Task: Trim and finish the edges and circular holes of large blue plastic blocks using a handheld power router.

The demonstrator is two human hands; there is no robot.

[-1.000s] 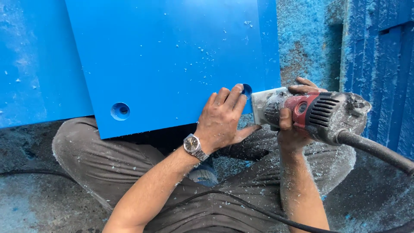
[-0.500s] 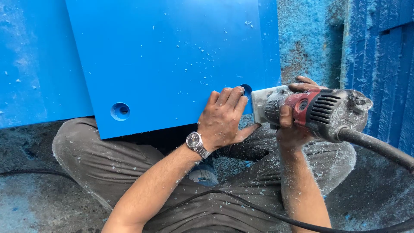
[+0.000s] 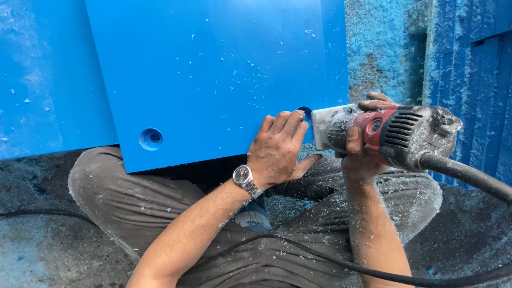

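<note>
Head view looks down on a person sitting cross-legged in grey trousers [image 3: 133,213] dusted with blue shavings. Their left hand [image 3: 280,149] lies flat on the lower right corner of a blue panel [image 3: 213,69], fingers pressed together and laid out straight, thumb spread off to the right below the panel's edge. A steel wristwatch [image 3: 245,178] sits on that wrist.

Their right hand [image 3: 360,154] is wrapped tight around a red and grey power tool [image 3: 389,133], which lies sideways just right of the panel. Its pale front end touches the panel's edge beside a round hole [image 3: 305,112], and the left fingertips half cover that hole. What bit the tool carries is hidden behind hand and housing. A black cable [image 3: 458,173] leaves its rear, is cut off at the right border, and another stretch of it crosses the lap.

A second round hole [image 3: 151,138] shows near the panel's lower left corner. The panel rests tilted across the knees, its top cut off by the frame. Another blue sheet [image 3: 48,80] lies behind it on the left, and stacked blue boards [image 3: 469,58] stand on the right. No labels or signs can be made out.
</note>
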